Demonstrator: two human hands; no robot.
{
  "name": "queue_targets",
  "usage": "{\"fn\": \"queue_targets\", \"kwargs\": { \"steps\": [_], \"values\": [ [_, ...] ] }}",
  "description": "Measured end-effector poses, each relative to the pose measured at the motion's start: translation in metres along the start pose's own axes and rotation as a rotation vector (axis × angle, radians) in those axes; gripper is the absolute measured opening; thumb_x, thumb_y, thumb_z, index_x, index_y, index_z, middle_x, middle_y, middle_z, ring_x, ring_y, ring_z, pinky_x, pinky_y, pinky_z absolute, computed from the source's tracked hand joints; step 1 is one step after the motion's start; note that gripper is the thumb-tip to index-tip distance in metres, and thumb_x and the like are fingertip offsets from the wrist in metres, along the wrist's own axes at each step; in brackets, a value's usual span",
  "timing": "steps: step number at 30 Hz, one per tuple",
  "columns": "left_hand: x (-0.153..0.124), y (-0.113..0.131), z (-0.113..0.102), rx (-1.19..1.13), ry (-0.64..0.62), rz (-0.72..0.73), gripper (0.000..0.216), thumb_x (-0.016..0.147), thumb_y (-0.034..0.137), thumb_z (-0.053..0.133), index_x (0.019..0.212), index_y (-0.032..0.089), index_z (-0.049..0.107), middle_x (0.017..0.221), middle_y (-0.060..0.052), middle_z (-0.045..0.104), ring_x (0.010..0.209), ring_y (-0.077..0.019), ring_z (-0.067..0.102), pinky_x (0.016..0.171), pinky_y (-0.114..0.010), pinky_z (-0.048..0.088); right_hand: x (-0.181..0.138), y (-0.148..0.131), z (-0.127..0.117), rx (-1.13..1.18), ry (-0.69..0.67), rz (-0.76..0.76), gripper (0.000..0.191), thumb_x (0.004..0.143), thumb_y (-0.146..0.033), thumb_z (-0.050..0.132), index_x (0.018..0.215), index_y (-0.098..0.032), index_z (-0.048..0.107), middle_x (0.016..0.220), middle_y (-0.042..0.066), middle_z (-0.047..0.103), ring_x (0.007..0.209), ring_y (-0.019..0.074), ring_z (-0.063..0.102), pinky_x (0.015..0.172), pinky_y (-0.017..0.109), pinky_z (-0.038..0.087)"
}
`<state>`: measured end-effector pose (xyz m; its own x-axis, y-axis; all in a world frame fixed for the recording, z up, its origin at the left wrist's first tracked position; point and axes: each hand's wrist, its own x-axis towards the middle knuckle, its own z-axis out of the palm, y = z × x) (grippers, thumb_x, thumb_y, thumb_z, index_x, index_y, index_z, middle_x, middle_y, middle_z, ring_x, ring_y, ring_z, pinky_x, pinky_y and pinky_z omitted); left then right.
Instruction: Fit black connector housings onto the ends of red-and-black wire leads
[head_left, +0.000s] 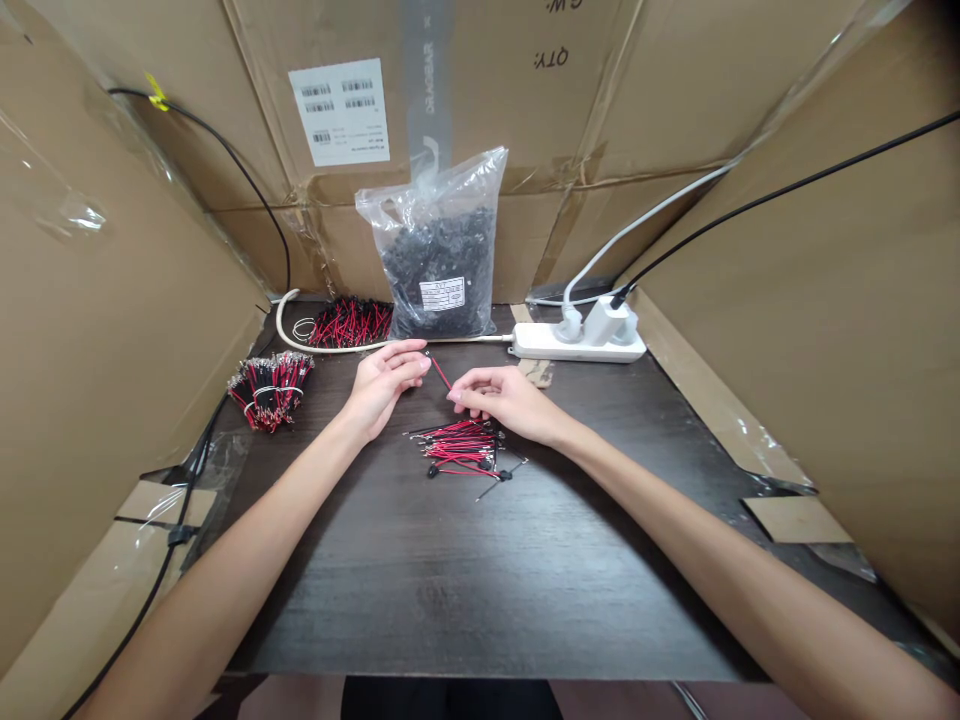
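My left hand (384,385) and my right hand (501,400) meet over the dark table (465,580), both pinching one short red wire (440,374) that slants up between them. The left fingers close on its upper end, where a small dark piece sits. The right fingertips pinch its lower end. Just below my right hand lies a loose pile of red and black wires (465,448), a few tipped with small black parts.
A clear bag of small black parts (439,250) leans on the cardboard back wall. Two bundles of red-black wires lie at left (270,388) and back left (351,322). A white power strip (581,340) with plugs sits at back right. Cardboard walls close both sides.
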<state>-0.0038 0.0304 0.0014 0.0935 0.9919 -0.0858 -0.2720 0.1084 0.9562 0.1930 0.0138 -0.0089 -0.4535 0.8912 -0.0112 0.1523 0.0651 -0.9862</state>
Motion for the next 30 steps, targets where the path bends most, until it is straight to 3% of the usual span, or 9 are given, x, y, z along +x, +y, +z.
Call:
{"fn": "queue_targets", "kwargs": {
  "steps": [11,18,23,30],
  "values": [
    [0.001,0.001,0.002,-0.064,0.04,0.001,0.035,0.051,0.02,0.089,0.076,0.014,0.066,0.075,-0.002,0.067,0.068,-0.0099,0.059,0.066,-0.024,0.045,-0.001,0.0,-0.002,-0.099,-0.046,-0.066,0.035,0.087,-0.051,0.06,0.078,-0.017,0.065,0.073,0.003,0.065,0.064,0.0146,0.055,0.063,0.029,0.043],
    [0.001,-0.002,0.002,-0.05,0.046,0.018,0.04,0.051,0.022,0.09,0.079,0.014,0.063,0.075,-0.001,0.067,0.069,-0.0096,0.059,0.066,-0.024,0.044,-0.002,0.004,0.001,-0.251,0.007,-0.089,0.032,0.092,-0.044,0.052,0.078,-0.017,0.062,0.074,0.004,0.064,0.065,0.0155,0.056,0.063,0.029,0.042],
    [-0.003,-0.003,0.006,0.073,-0.024,0.037,0.049,0.054,0.027,0.09,0.094,0.014,0.065,0.077,-0.003,0.071,0.068,-0.0117,0.062,0.064,-0.025,0.044,0.0,0.006,0.002,-0.239,0.046,-0.107,0.031,0.092,-0.043,0.05,0.079,-0.017,0.061,0.073,0.003,0.064,0.063,0.0148,0.055,0.062,0.029,0.042],
    [-0.008,-0.003,0.012,0.211,-0.107,0.057,0.044,0.055,0.032,0.089,0.089,0.013,0.068,0.075,-0.004,0.072,0.066,-0.0129,0.062,0.061,-0.025,0.045,0.001,0.008,0.001,-0.175,0.041,-0.112,0.035,0.09,-0.051,0.053,0.082,-0.017,0.062,0.072,0.003,0.063,0.062,0.0146,0.054,0.061,0.029,0.041]
  ]
}}
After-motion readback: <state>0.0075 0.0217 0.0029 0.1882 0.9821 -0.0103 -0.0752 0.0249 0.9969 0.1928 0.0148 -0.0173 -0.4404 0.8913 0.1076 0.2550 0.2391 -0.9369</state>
